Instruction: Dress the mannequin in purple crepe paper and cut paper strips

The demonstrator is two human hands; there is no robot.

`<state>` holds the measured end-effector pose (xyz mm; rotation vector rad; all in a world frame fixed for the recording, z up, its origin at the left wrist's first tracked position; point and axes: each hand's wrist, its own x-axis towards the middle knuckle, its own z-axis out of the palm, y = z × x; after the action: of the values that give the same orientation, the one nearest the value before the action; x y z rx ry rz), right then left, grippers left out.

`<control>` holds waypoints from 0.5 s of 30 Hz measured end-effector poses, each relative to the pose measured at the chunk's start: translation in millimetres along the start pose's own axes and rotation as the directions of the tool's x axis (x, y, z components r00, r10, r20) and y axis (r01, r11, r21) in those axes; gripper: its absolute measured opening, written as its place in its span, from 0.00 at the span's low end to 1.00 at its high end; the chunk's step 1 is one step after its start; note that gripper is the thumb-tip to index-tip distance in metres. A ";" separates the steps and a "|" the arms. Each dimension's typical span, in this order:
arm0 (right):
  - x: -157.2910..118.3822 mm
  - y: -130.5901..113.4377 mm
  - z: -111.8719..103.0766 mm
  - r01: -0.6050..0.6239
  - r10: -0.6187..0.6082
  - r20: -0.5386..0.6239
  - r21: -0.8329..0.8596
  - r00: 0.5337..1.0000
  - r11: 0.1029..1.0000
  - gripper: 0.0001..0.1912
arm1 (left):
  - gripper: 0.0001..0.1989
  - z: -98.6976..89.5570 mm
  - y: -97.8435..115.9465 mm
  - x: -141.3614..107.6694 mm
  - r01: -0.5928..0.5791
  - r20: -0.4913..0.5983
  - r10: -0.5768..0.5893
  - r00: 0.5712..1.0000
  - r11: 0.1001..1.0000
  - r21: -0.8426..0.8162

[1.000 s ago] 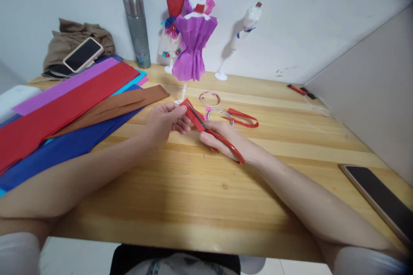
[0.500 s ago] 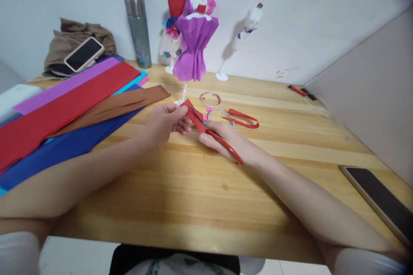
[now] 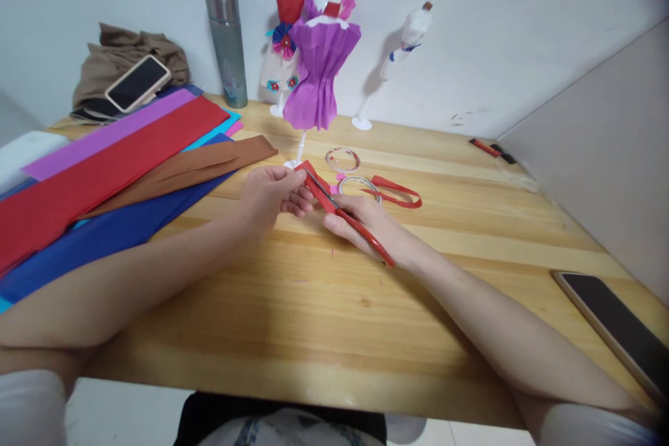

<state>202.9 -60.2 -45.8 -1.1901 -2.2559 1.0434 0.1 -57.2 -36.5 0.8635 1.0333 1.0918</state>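
My left hand (image 3: 277,198) pinches the far end of a small red crepe paper piece (image 3: 323,200) between thumb and forefinger. Red-handled scissors (image 3: 364,233) are in my right hand (image 3: 368,219), their blades lying along the red paper and pointing at my left fingertips. Whether the blades are fully closed I cannot tell. Just behind my hands stands a white mannequin in a purple paper dress (image 3: 318,77). A tape roll (image 3: 380,199) and a looped red paper strip (image 3: 412,203) lie beyond my right hand.
Folded crepe paper (image 3: 120,153) in several colours covers the left side. A flask (image 3: 226,42), other mannequins (image 3: 417,28) and a second tape roll (image 3: 342,159) stand or lie towards the wall. One phone (image 3: 611,320) lies at the right, another phone (image 3: 139,83) at the back left.
The whole view has shifted very slightly. My hands, the scissors and the red paper keep almost the same position.
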 end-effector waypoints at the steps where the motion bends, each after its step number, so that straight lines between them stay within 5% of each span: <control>1: 0.1 1.4 0.6 0.012 -0.012 -0.004 0.003 1.000 1.000 0.33 | 0.21 0.1 0.1 -0.1 0.002 0.005 -0.002 1.000 1.000 0.000; 15: 0.8 -2.5 0.0 -0.027 0.026 0.014 0.043 1.000 0.999 0.35 | 0.22 1.4 0.3 1.5 0.026 -0.022 -0.026 0.999 1.000 -0.014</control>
<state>201.2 -60.5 -43.9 -1.2019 -2.2218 1.1070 1.5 -55.8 -36.1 0.8269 1.0516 1.0872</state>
